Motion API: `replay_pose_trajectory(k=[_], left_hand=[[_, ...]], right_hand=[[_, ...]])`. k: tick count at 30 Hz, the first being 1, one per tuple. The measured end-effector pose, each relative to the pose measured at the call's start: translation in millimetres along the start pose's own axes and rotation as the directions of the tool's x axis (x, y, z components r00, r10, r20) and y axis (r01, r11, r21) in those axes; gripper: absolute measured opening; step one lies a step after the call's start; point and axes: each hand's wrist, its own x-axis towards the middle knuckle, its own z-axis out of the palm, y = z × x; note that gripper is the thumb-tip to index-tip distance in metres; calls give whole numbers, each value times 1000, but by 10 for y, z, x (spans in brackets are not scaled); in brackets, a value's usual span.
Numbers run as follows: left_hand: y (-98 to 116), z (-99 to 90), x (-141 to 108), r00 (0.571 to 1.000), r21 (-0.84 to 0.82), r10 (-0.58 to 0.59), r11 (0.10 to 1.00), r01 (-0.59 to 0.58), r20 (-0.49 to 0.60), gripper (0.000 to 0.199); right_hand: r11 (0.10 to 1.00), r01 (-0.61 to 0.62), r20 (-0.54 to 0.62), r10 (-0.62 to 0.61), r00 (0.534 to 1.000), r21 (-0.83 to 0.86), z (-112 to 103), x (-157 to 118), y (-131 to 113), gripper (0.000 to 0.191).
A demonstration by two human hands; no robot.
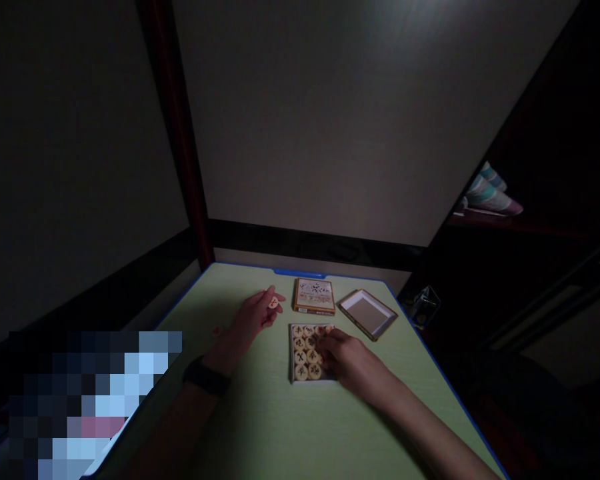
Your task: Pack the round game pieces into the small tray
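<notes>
On the green table [260, 413] lies a shallow box tray [291, 363] with several round wooden pieces in rows, marked with dark and red characters. My right hand [347, 357] reaches over the tray's right side with its fingers bent down; what its fingertips hold, if anything, is hidden. Left of the tray, above the table, my left hand [253, 317] grips a round piece [273, 303] with a red character between thumb and fingers. Another piece [217, 331] with red marking lies on the table, partly by the left wrist.
Behind the tray sits a printed box [314, 297]. An open, empty box lid [368, 313] lies at the back right. A wall [310, 133] stands behind the table. Striped cloth [490, 190] rests on a shelf at right.
</notes>
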Motion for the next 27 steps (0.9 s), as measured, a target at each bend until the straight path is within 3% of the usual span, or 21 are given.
replay_pose_trajectory(k=[6, 9, 11, 14, 16, 21, 23, 27], left_hand=[[-41, 22, -17, 996, 8, 34, 999, -35, 85, 44], [-69, 39, -53, 982, 43, 37, 998, -45, 187, 45], [-88, 57, -87, 959, 86, 17, 995, -43, 283, 46], [-116, 89, -134, 909, 176, -26, 983, -53, 416, 47], [-139, 107, -149, 874, 229, -53, 971, -68, 484, 47], [-193, 132, -149, 810, 278, -101, 957, -79, 578, 47], [-193, 143, -151, 825, 285, -92, 955, -87, 558, 45], [-131, 150, -139, 942, 266, 38, 955, -132, 333, 44]], right_hand=[[999, 44, -57, -42, 998, 30, -2, -2, 19, 21], [997, 56, -169, -46, 985, 54, -51, -21, -22, 16], [990, 118, -309, -88, 947, 78, -60, -25, -68, 13], [969, 230, -478, -162, 863, 87, -16, -5, -153, 28], [969, 241, -500, -183, 846, 53, 39, 21, -205, 33], [974, 223, -450, -221, 865, -50, 95, 59, -246, 22], [976, 216, -438, -207, 875, -30, 29, 43, -211, 21], [995, 93, -302, -75, 950, 46, -207, -28, -80, 13]])
